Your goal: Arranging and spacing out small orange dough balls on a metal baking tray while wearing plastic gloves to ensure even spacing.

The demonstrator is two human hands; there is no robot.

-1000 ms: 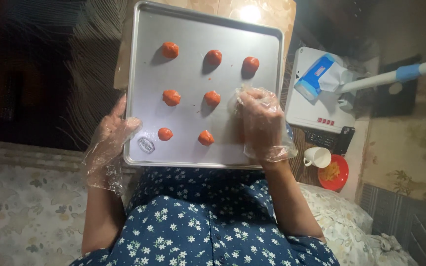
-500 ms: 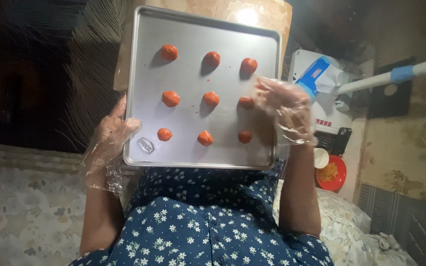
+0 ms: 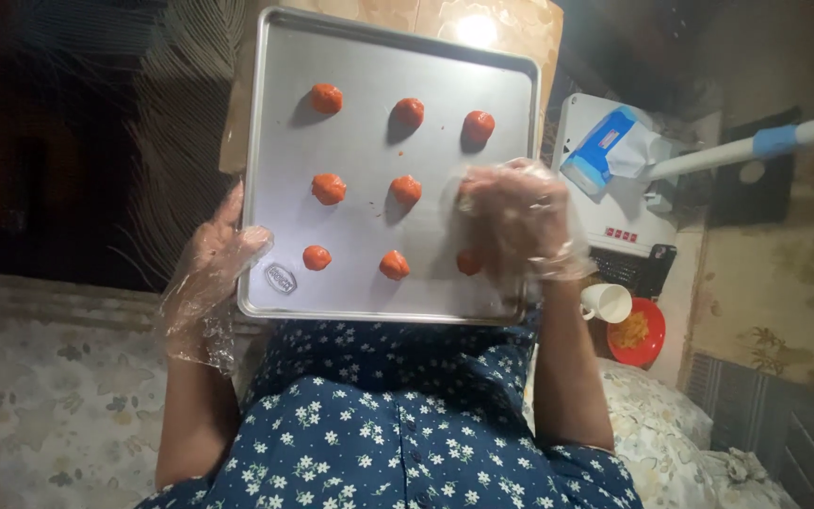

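Gloved left grip (image 3: 207,273) curled; right grip (image 3: 517,221) spread flat.

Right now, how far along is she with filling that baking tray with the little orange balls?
Eight orange dough balls clearly sit on the metal tray in rows of three. The gloved right hand is over the right column, covering the middle spot, so whether a ball lies there cannot be told. The gloved left hand steadies the tray's left edge. Bare metal remains along the edges.
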